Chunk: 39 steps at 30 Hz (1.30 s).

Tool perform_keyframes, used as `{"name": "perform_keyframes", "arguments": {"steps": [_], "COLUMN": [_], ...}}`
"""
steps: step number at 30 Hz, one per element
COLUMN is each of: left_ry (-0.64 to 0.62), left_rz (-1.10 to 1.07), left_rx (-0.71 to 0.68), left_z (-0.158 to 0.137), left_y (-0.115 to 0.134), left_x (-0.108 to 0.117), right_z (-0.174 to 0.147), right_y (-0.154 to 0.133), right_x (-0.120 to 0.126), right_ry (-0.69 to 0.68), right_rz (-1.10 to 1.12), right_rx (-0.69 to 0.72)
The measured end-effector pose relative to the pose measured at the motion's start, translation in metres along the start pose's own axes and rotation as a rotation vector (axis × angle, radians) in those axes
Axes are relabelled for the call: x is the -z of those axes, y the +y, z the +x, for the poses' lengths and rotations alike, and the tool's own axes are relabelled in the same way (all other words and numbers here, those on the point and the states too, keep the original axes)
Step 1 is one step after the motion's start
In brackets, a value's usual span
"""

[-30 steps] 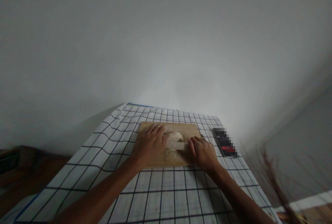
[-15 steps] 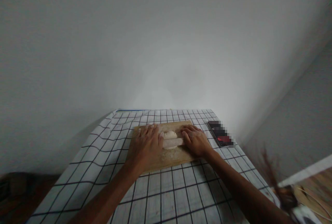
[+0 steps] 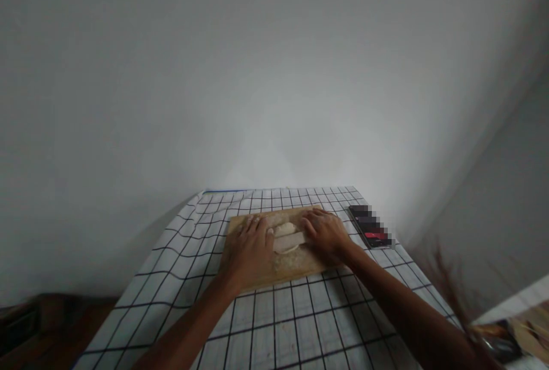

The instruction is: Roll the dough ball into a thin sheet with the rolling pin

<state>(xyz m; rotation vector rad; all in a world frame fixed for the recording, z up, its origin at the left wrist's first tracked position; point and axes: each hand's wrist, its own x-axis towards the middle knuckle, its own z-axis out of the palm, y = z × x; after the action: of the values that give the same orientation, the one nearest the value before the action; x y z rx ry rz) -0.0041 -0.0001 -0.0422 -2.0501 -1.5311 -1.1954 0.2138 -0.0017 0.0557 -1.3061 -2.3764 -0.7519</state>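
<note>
A pale rolling pin (image 3: 288,242) lies crosswise over a flattened round of dough (image 3: 285,228), whose far and near edges show on either side of it. Under both is a floured wooden board (image 3: 294,270). My left hand (image 3: 251,244) rests over the pin's left end, fingers pointing forward. On the right end, my right hand (image 3: 325,235) presses down with its fingers curled over. The palms hide both ends of the pin.
A white tablecloth with a dark grid (image 3: 261,324) covers the table. A phone (image 3: 369,228) with a partly blurred screen lies to the right of the board. A plain wall (image 3: 274,101) rises behind the table. Blurred objects (image 3: 501,341) sit low at the right.
The whole view has shifted a little, so table, board and hands appear slightly lower and further right. Both hands stay on the rolling pin, which still crosses the dough.
</note>
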Motion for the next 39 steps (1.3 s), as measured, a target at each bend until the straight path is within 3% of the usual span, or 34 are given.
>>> {"name": "perform_keyframes", "arguments": {"steps": [5,10,17,23,29,34,39], "left_ry": [-0.019,0.009,0.147,0.165,0.164,0.21,0.261], "left_rz": [0.03,-0.009,-0.009,0.034,0.056,0.043,0.012], "left_rx": [0.034,0.035,-0.043,-0.062,0.026,0.077,0.003], "left_z": [0.007,0.0,-0.01,-0.008,0.002,-0.004,-0.017], "left_y": [0.01,0.02,0.011,0.002,0.009,0.027,0.028], "left_x": [0.011,0.015,-0.009,-0.016,-0.011,-0.013,-0.02], "right_z": [0.022,-0.008,-0.045,0.0,0.038,0.021,-0.016], "right_y": [0.014,0.012,-0.003,0.005,0.023,0.03,0.021], "right_x": [-0.009,-0.017,-0.014,-0.013,-0.025,-0.034,-0.025], "right_ry": [-0.045,0.002,0.119,0.097,0.033,0.024,0.045], "right_rz": [0.014,0.023,0.059,0.036,0.04,0.038,0.047], "right_rx": [0.033,0.041,0.039,0.032,0.086,0.052,0.037]}}
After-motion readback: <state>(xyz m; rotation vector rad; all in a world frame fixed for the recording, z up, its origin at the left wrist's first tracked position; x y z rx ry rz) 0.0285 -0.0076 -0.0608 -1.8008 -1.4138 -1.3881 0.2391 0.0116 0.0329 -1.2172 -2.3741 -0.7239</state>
